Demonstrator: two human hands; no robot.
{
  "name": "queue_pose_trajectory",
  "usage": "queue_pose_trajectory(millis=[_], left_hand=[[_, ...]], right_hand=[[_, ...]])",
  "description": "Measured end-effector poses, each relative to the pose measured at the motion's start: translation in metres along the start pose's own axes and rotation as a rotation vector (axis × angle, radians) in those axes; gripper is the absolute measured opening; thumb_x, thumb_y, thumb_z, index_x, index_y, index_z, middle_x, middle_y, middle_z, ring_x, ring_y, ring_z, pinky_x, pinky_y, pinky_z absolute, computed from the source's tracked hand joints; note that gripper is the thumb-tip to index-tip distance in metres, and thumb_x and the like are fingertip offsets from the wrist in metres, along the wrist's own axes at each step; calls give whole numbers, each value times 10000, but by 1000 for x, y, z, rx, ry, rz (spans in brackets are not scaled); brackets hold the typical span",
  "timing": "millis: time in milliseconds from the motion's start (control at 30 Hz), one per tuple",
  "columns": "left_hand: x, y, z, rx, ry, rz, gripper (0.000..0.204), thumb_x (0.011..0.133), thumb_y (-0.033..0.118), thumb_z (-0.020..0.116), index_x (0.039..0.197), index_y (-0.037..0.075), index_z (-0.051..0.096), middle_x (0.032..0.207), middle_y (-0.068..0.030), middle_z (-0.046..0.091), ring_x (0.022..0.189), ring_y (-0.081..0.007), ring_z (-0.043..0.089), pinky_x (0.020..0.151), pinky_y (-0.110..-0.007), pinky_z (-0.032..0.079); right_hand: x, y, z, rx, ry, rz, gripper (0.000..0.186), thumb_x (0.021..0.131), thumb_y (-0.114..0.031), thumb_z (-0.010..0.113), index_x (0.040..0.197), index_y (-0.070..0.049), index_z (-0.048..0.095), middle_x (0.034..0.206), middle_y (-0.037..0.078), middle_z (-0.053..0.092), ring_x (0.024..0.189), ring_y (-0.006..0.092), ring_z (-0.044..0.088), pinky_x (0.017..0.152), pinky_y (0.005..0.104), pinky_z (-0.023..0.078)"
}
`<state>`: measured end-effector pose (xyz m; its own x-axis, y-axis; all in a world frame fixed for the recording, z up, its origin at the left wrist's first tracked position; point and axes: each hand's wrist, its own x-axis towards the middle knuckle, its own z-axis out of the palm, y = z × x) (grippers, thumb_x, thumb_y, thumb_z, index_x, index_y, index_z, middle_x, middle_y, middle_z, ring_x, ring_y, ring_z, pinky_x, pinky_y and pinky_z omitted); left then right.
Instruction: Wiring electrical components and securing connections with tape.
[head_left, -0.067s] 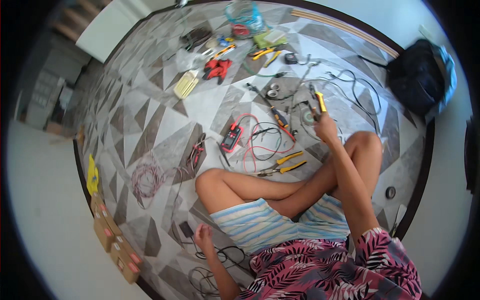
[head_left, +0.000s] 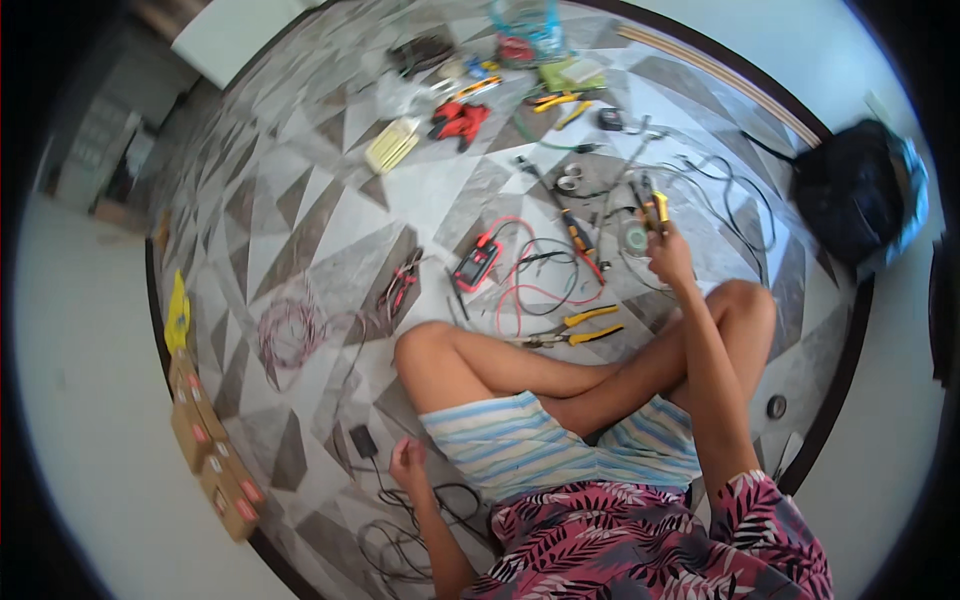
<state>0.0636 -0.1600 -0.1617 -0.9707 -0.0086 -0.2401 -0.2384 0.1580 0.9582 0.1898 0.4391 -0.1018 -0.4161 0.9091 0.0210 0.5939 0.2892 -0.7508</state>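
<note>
My right hand (head_left: 670, 258) is closed round the lower handle end of yellow-handled pliers (head_left: 660, 207). Their jaws point away from me, above the floor beside a green-centred tape roll (head_left: 634, 237). Held low beside my left thigh, my left hand (head_left: 408, 465) has curled fingers, and anything inside them is hidden. A black power adapter (head_left: 363, 441) with a cable lies just left of it. In front of my crossed legs are a red multimeter (head_left: 478, 263) with red and black leads, a yellow-and-black screwdriver (head_left: 578, 236) and another pair of yellow-handled pliers (head_left: 592, 333).
A wire coil (head_left: 290, 333) and red-handled pliers (head_left: 402, 283) lie to the left. Farther off are red gloves (head_left: 460, 124), a tape measure (head_left: 610, 119) and a clear bucket (head_left: 527, 38). Cardboard boxes (head_left: 215, 450) line the left wall; a black bag (head_left: 850, 190) stands right.
The whole view has shifted and turned slightly, so the floor items appear displaced. My right hand still grips the pliers, and my left hand stays curled by the adapter.
</note>
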Motion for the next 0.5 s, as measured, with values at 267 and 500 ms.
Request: queue_pose_trajectory(millis=[267, 500], left_hand=[[-7, 6, 31, 223, 128, 156, 277, 963, 198, 652, 1100, -41, 677, 993, -112, 715, 901, -184, 667, 821, -325, 521], [-125, -41, -11, 500, 113, 463, 194, 898, 73, 630, 1080, 20, 669, 1010, -156, 652, 939, -350, 609, 834, -448, 465]], right_hand=[[17, -116, -6, 559, -219, 21, 406, 968, -449, 610, 780, -90, 606, 582, 16, 551, 405, 110, 494, 389, 252, 384], [38, -209, -121, 488, -94, -136, 372, 968, -428, 562, 978, -57, 587, 658, 30, 552, 519, 110, 519, 472, 257, 419]])
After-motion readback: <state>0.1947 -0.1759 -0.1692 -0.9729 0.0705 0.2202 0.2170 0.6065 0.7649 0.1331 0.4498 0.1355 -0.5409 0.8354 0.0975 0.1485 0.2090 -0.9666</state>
